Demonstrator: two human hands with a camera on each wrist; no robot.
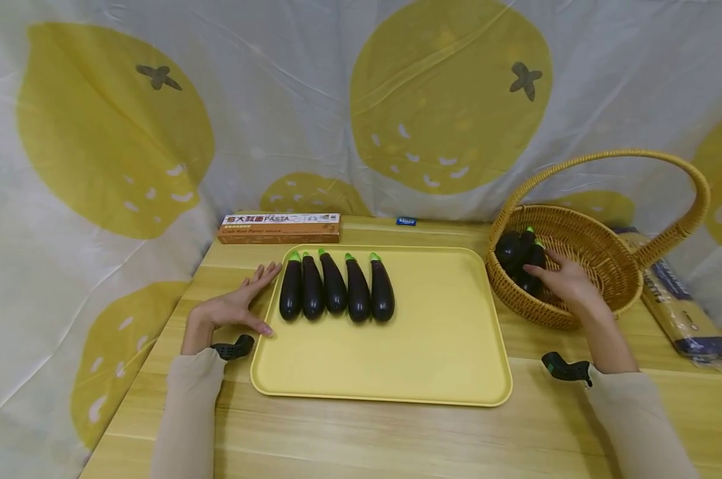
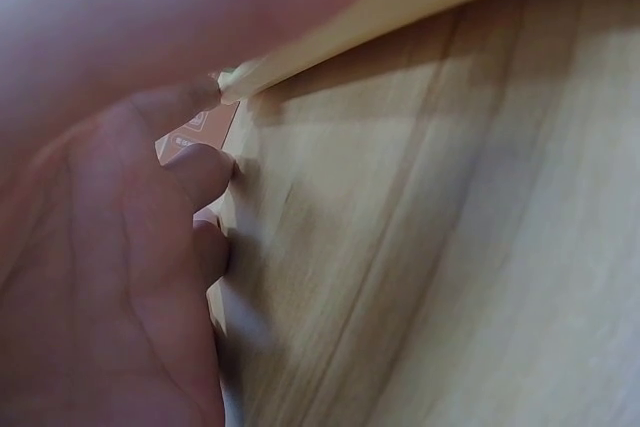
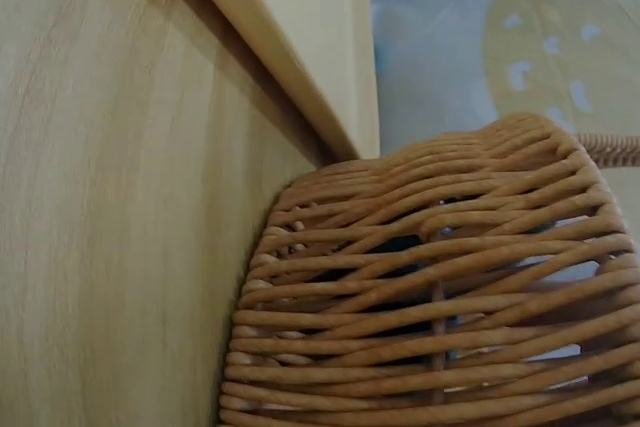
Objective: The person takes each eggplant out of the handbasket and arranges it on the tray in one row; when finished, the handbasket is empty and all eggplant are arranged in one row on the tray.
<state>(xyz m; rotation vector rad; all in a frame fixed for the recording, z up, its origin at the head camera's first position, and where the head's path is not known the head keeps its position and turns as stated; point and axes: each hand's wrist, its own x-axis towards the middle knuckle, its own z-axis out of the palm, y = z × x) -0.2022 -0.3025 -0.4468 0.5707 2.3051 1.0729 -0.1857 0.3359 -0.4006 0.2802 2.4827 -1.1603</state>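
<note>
In the head view, several dark eggplants lie side by side on the left part of a yellow tray, green stem ends toward the back. My left hand rests at the tray's left rim, its fingers spread and thumb on the edge; the left wrist view shows its palm close up. On the right, my right hand reaches into a wicker basket and grips an eggplant between thumb and fingers. More eggplants sit beside it. Basket weave hides this hand in the right wrist view.
A pasta box stands behind the tray at the left. Near the back curtain lies a small blue packet. The basket's tall handle arches over its opening, and a plastic-wrapped package lies to its right.
</note>
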